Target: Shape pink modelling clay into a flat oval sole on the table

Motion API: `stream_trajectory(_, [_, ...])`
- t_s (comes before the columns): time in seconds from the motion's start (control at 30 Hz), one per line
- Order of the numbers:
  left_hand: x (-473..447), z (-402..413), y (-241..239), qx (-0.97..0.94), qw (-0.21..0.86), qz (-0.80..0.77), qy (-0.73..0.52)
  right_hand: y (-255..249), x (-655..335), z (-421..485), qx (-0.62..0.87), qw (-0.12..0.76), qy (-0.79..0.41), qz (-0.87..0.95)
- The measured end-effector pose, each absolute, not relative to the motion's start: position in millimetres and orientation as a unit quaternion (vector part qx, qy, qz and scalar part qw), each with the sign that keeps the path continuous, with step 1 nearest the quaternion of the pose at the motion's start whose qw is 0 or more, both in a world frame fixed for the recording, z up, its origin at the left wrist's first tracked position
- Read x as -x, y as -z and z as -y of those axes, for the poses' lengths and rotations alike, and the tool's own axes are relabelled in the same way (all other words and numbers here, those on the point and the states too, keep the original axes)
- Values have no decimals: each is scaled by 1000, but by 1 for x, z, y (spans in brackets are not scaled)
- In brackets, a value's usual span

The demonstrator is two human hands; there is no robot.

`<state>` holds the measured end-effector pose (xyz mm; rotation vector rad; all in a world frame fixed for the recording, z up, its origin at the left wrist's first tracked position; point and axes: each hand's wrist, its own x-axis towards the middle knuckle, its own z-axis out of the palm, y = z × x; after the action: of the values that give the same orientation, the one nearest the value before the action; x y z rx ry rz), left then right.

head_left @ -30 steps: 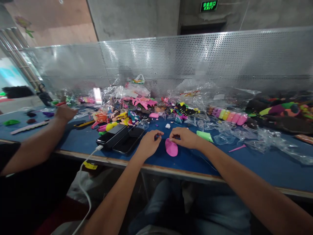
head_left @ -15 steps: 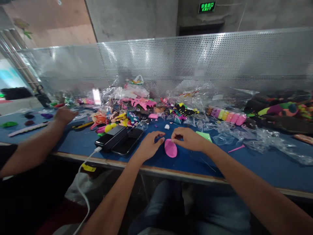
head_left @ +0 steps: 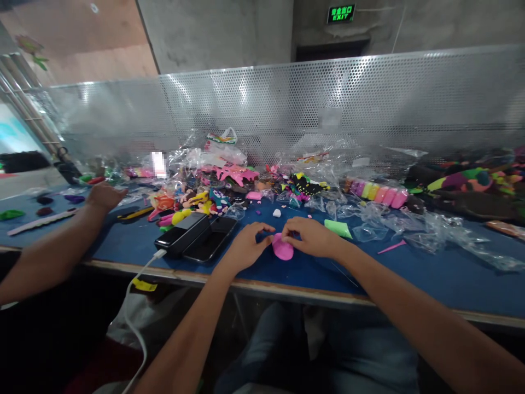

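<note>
A flat, roundish piece of pink modelling clay (head_left: 283, 250) lies on the blue tabletop in front of me. My right hand (head_left: 308, 236) pinches its upper right edge between thumb and fingertips. On the other side, my left hand (head_left: 247, 244) is curved, with a gap between thumb and forefinger. Its thumb tip is close to the clay's left edge; I cannot tell whether they touch. Just beyond sits a small white lump (head_left: 276, 213). A light green packet (head_left: 338, 229) is behind my right hand, and a thin pink tool (head_left: 391, 247) lies farther right.
A black phone (head_left: 210, 239) and a black device (head_left: 180, 232) with a white cable are left of my hands. Clay figures (head_left: 197, 203) and clear wrappers (head_left: 435, 235) crowd the back, before a perforated metal screen (head_left: 262, 104). Another person's hand (head_left: 104, 196) reaches in at left.
The pink clay now looks shorter and rounder, and its upper edge is less visible by my right fingers. Both hands stay close to it. The whole view has shifted slightly.
</note>
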<state>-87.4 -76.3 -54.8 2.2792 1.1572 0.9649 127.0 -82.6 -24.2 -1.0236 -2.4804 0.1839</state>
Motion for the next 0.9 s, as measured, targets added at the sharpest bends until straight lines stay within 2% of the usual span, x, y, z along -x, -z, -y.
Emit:
stream_trajectory(0.1, [88, 75, 55, -812, 217, -415, -349, 15, -130, 87, 374, 270, -65, 885])
stream_trajectory(0.3, [86, 79, 51, -800, 240, -394, -384, 16, -130, 94, 373, 226, -73, 897])
stream_trajectory(0.43, [83, 87, 44, -878, 228, -298, -297, 26, -129, 95, 383, 206, -84, 897])
stream_trajectory(0.53, [81, 88, 42, -907, 182, -296, -236, 27, -131, 98, 375, 186, -90, 904])
stream_trajectory(0.63, [81, 88, 42, -915, 161, -303, -212, 21, -133, 102, 392, 226, -87, 888])
stream_trajectory(0.73, [83, 89, 43, -902, 194, -297, -246, 17, -136, 107, 405, 259, -80, 873])
stream_trajectory(0.9, [85, 89, 44, -818, 309, -339, -347, 22, -135, 114, 385, 217, -81, 893])
